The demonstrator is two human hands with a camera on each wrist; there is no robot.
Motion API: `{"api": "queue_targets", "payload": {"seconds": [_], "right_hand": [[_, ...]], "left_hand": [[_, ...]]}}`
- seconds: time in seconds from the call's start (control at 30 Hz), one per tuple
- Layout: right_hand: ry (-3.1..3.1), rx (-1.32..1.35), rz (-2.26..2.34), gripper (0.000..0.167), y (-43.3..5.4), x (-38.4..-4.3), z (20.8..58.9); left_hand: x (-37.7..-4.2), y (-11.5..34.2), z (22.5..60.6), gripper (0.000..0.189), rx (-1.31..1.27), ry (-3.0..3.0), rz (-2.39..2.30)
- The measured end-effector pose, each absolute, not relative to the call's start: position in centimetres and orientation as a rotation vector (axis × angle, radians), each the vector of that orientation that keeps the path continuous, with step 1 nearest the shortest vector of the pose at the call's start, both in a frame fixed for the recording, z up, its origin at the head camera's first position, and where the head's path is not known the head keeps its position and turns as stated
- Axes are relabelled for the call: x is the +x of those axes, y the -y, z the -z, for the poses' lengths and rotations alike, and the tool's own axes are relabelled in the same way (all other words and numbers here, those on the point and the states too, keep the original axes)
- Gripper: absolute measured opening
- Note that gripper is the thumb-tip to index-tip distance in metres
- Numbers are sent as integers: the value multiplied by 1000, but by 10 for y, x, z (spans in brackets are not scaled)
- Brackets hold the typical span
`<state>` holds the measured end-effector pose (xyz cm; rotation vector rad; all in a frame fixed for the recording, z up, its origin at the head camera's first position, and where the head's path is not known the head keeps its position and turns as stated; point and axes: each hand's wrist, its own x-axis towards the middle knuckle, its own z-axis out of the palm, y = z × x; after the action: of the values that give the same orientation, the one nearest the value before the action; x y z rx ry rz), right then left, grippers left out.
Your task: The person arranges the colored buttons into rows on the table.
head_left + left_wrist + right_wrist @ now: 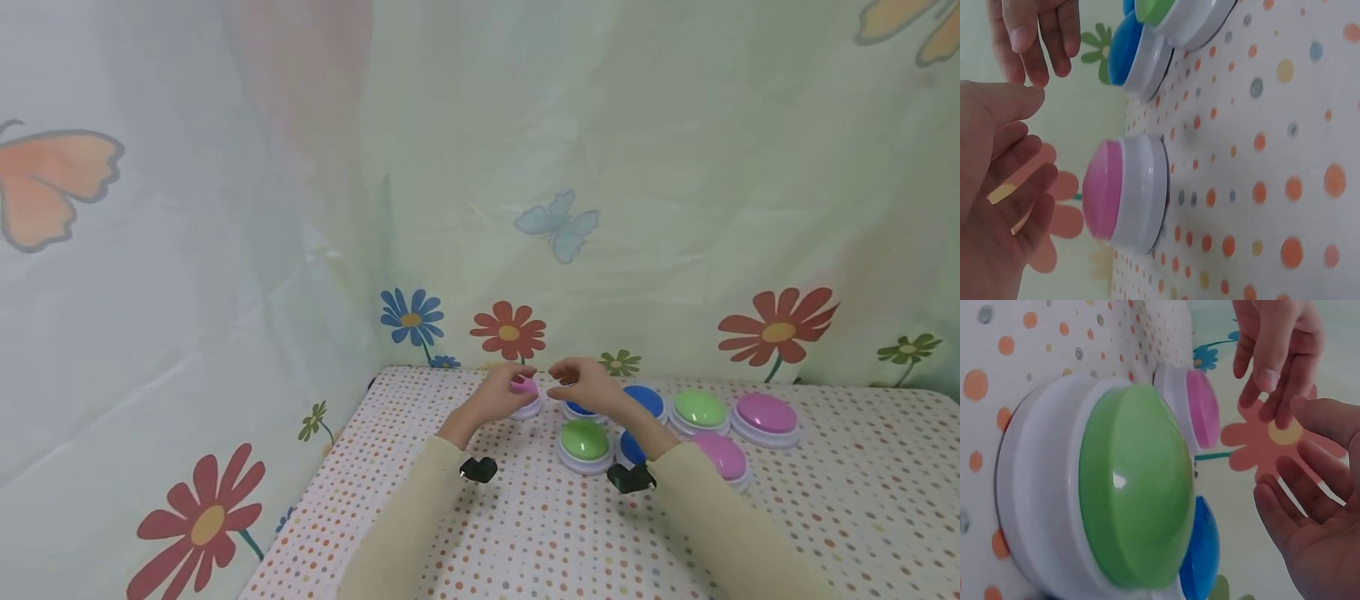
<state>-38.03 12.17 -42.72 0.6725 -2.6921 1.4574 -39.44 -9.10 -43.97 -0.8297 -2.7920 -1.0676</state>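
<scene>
My left hand (501, 395) hovers above a pink push button (528, 390) with a white base, at the far left of the group. Its fingers are loosely curved and hold nothing; the left wrist view shows the button (1104, 190) apart from the hand (997, 181). Facing it, my right hand (592, 388) hangs over a blue button, also with relaxed fingers and nothing in them. In the right wrist view a green button (1141, 487) stands close, the blue one (1205, 550) behind it. The fingertips of both hands point toward each other.
To the right on the dotted tablecloth (525, 533) stand more domed buttons: blue (643, 400), green (701, 408) and pink (767, 412). My right forearm passes over another blue one and partly hides a nearer pink button (720, 456). A flowered curtain (465, 233) hangs behind.
</scene>
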Motion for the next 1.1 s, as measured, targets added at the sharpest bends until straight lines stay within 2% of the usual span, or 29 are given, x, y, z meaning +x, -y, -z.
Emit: {"api": "queue_targets", "payload": {"seconds": [0.3,0.53,0.8,1.1], "right_hand": [[2698,637,-1530,53,-83,-398,440],[2757,515,-1557,63,-77,-412,448],[2829,474,-1562,66,-74,-419,456],[2832,369,-1556,70,-58,-412,466]], "left_hand": [[-404,116,439,51,-726,2869,1002],[-412,124,443,50,-673,2900,1079],[-422,131,456,56,-611,2894,1269],[-427,135,475,54,-602,2897,1400]]}}
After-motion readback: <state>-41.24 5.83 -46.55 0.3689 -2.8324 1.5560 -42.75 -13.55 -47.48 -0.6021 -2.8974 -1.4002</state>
